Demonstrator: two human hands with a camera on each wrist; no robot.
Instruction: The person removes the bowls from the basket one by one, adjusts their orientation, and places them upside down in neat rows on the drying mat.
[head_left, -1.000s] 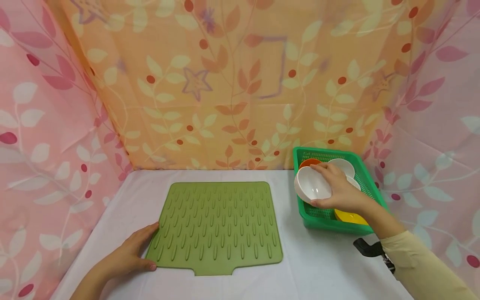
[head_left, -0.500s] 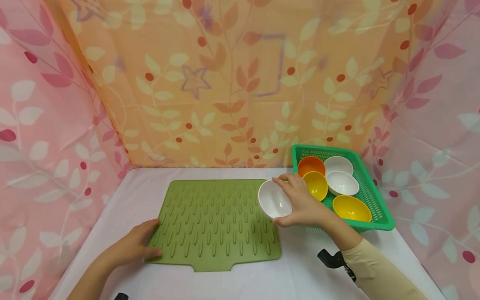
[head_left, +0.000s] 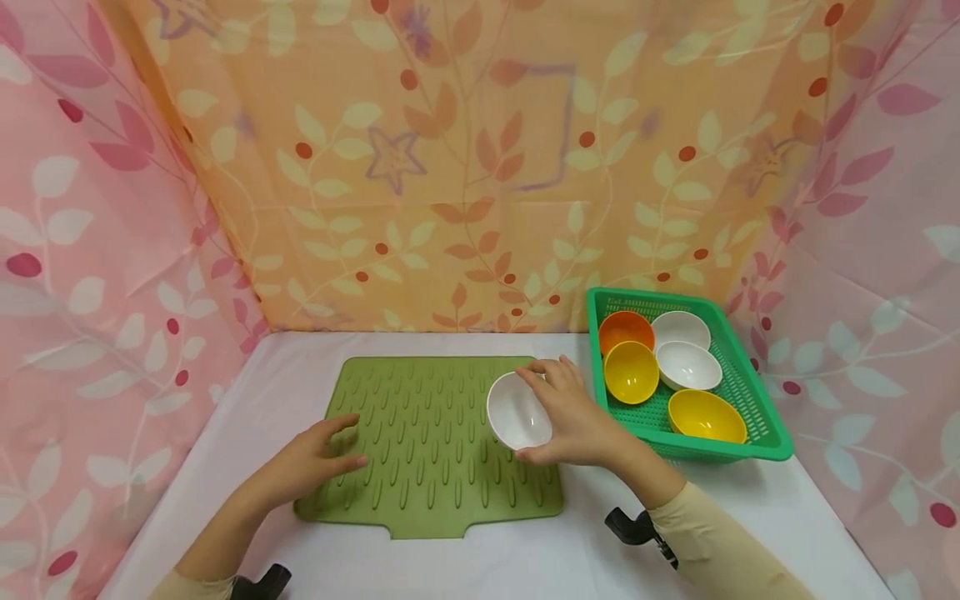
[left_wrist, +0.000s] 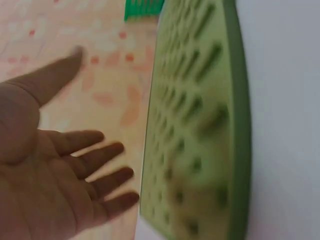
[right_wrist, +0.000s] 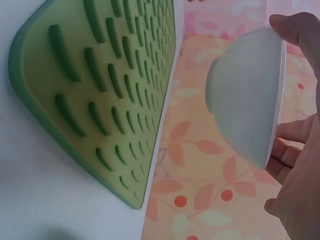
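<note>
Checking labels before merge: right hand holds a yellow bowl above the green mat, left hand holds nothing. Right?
Colour is wrong: the bowl in the right hand is white, per the head view. It is above the green mat, and the left hand holds nothing.

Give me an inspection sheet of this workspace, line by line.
Surface: white-covered table.
Job's things: white bowl above green mat, not touching; green basket holds one orange bowl, two yellow bowls, two white bowls.
Clutter: nothing seen.
Left grip: above green mat's left side, holding nothing.
Right grip: holds white bowl by its rim.
Cables: nothing seen; black fittings at both wrists.
Surroundings: orange patterned fabric behind, pink patterned fabric both sides.
</note>
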